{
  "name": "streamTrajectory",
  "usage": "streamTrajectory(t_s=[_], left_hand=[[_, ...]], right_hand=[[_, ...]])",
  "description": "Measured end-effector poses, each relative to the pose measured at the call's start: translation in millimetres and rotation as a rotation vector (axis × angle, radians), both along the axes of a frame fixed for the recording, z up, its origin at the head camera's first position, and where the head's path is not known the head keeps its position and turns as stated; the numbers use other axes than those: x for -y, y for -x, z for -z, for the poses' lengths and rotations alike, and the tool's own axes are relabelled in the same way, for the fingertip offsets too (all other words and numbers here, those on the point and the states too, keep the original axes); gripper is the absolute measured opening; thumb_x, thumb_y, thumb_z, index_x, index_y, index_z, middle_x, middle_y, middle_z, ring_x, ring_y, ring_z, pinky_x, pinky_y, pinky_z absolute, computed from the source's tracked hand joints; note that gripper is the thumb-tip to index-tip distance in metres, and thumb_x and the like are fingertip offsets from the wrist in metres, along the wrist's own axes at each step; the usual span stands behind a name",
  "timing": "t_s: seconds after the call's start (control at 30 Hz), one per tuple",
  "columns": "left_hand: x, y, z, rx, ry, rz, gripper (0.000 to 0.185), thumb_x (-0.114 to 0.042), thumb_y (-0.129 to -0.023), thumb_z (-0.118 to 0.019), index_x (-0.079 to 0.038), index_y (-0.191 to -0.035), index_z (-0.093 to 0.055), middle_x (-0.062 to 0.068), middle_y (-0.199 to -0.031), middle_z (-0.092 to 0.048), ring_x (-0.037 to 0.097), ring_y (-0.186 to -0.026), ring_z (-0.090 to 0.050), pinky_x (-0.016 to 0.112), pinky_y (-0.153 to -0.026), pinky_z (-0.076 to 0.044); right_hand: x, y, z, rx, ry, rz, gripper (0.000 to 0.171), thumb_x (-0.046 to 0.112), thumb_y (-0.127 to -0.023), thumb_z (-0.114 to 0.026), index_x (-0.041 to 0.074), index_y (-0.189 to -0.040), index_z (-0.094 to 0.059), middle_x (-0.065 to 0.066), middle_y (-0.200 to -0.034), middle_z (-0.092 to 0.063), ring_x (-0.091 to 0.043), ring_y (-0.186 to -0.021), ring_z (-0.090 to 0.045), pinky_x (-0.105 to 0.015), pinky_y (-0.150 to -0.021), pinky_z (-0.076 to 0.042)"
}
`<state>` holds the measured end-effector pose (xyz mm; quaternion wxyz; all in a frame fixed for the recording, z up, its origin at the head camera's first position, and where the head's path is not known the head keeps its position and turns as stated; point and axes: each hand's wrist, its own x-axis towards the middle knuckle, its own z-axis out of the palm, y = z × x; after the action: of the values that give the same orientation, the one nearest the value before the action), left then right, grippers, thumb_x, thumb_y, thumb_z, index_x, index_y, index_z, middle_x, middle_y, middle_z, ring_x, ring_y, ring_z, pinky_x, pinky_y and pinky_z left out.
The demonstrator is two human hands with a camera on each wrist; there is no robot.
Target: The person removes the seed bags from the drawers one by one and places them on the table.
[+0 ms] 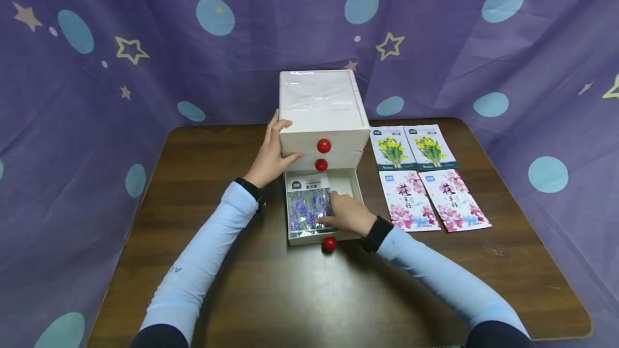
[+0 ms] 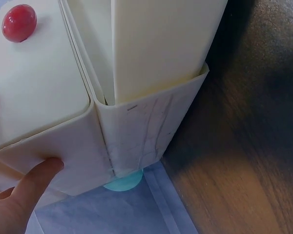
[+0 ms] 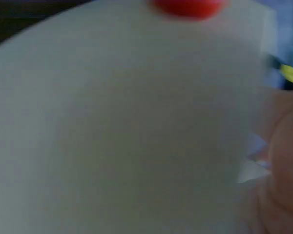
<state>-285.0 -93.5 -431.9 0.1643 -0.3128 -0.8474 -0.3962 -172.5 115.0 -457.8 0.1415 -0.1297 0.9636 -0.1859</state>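
Observation:
A white cabinet (image 1: 319, 102) with red knobs stands at the table's back, its bottom drawer (image 1: 348, 182) pulled out. My left hand (image 1: 271, 157) rests on its left side with fingers spread. In the left wrist view the thumb (image 2: 41, 175) lies straight against the cabinet's side. Inside the open drawer lies a lavender seed packet (image 1: 307, 209) with purple flowers. My right hand (image 1: 349, 215) reaches into the drawer and pinches the packet's right edge, thumb over its face. The blurred drawer front (image 3: 136, 126) fills most of the right wrist view, and that hand's fingertips are hidden there.
To the cabinet's right, two yellow-flower seed packets (image 1: 394, 147) lie side by side on the brown table (image 1: 203, 176). Two pink-flower packets (image 1: 410, 202) are laid out in front of them. A purple patterned cloth (image 1: 159, 69) hangs behind the table.

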Motion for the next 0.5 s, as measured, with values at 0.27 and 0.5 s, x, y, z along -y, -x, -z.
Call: streamTrajectory(t_s=[0.27,0.5], left_hand=[[-1,1.1,1.5,-0.016,-0.016,0.004,0.080,-0.019,-0.076,-0.077,-0.023,-0.133,-0.020,0.018,-0.152,-0.002,0.040,-0.131,-0.027,0.045,-0.088,-0.045],[1,1.1,0.5,-0.018,-0.014,-0.002,0.080,-0.019,-0.076,-0.077,-0.023,-0.133,-0.020,0.017,-0.152,-0.002,0.040,-0.131,-0.028,0.045,-0.089,-0.045]], right_hand=[[10,18.9,27.1,0.104,-0.008,0.082,0.080,0.048,-0.065,-0.081,-0.007,-0.110,-0.043,-0.012,-0.076,-0.055,-0.022,-0.065,-0.056,-0.035,-0.057,-0.046],[1,22.0,32.8,0.043,0.138,0.116,0.055,0.028,-0.063,-0.086,0.002,-0.090,-0.047,-0.007,-0.072,-0.050,-0.021,-0.064,-0.049,-0.032,-0.056,-0.041]])
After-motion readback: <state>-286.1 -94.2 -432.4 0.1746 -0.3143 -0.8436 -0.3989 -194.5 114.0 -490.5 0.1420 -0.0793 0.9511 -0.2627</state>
